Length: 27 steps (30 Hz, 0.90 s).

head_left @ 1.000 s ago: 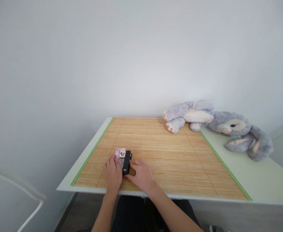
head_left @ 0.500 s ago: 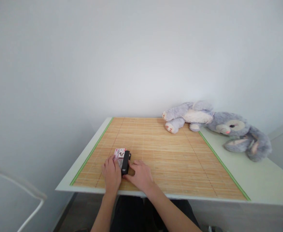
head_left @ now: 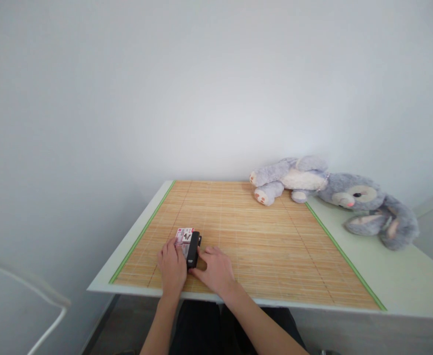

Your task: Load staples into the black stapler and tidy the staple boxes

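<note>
A small white and pink printed box (head_left: 183, 235) lies on the bamboo mat (head_left: 246, 236) near the table's front left. A black oblong device (head_left: 193, 248) rests against the box's right side. My left hand (head_left: 172, 267) lies over the near end of the box, fingers curled on it. My right hand (head_left: 214, 269) sits just right of the black device, its thumb and fingertips touching the device's side. Both hands rest on the mat. What lies under the palms is hidden.
A grey and white plush rabbit (head_left: 334, 195) lies on its side at the table's back right, partly on the mat. The pale green table (head_left: 397, 276) meets a white wall behind. A white curved chair rail (head_left: 27, 291) stands at the lower left.
Hands, box and device stay in place; only the camera view shifts slightly.
</note>
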Each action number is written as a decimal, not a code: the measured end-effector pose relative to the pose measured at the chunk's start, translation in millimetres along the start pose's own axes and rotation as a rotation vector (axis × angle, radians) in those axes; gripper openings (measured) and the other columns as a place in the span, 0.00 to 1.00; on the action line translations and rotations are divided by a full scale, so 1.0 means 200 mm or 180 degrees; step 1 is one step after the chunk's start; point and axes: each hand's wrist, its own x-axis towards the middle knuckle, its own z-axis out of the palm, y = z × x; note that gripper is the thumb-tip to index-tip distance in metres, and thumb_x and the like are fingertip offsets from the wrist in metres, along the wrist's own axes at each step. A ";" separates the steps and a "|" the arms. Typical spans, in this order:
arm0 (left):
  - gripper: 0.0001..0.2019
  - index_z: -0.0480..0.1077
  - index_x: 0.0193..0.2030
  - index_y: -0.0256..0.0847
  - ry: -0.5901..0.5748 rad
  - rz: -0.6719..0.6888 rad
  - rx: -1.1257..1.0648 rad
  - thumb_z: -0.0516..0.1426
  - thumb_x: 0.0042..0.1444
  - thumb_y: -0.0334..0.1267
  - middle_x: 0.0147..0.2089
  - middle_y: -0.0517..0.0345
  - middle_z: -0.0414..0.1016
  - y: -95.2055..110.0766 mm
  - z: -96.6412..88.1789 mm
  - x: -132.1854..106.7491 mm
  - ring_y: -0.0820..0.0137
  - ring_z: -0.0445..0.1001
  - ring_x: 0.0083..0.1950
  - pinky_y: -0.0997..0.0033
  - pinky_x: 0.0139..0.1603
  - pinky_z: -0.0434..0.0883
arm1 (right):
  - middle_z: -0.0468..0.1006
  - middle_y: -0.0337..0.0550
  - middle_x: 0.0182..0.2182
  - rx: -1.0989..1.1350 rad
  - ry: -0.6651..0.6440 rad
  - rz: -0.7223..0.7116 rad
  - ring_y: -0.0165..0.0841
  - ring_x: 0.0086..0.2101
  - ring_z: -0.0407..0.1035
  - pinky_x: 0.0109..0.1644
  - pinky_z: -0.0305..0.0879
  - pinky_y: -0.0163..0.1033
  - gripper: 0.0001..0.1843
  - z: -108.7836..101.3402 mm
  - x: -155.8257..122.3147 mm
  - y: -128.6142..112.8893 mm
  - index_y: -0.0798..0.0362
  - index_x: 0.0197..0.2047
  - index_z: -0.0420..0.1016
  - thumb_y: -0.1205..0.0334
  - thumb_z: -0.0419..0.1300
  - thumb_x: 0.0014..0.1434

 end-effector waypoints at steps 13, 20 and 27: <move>0.20 0.70 0.59 0.40 0.0016 -0.0095 0.0097 0.45 0.71 0.44 0.58 0.43 0.73 0.01 0.00 -0.01 0.55 0.70 0.60 0.49 0.63 0.65 | 0.81 0.43 0.47 0.0053 0.0026 0.0022 0.44 0.50 0.72 0.54 0.68 0.46 0.35 -0.01 0.00 0.00 0.43 0.63 0.73 0.41 0.70 0.56; 0.19 0.70 0.58 0.40 0.0035 -0.0197 0.0020 0.46 0.70 0.44 0.60 0.42 0.73 0.05 -0.06 0.00 0.53 0.69 0.61 0.45 0.64 0.65 | 0.79 0.47 0.51 0.0198 0.0053 0.0018 0.46 0.52 0.71 0.57 0.68 0.48 0.43 -0.03 -0.04 -0.01 0.46 0.69 0.68 0.42 0.72 0.54; 0.20 0.64 0.65 0.45 -0.0030 0.0385 -0.0381 0.44 0.72 0.42 0.68 0.49 0.68 0.32 -0.17 -0.17 0.57 0.64 0.70 0.46 0.72 0.60 | 0.76 0.46 0.58 -0.0259 0.0581 0.0405 0.43 0.58 0.66 0.63 0.62 0.49 0.32 -0.30 -0.20 0.32 0.42 0.73 0.62 0.52 0.57 0.68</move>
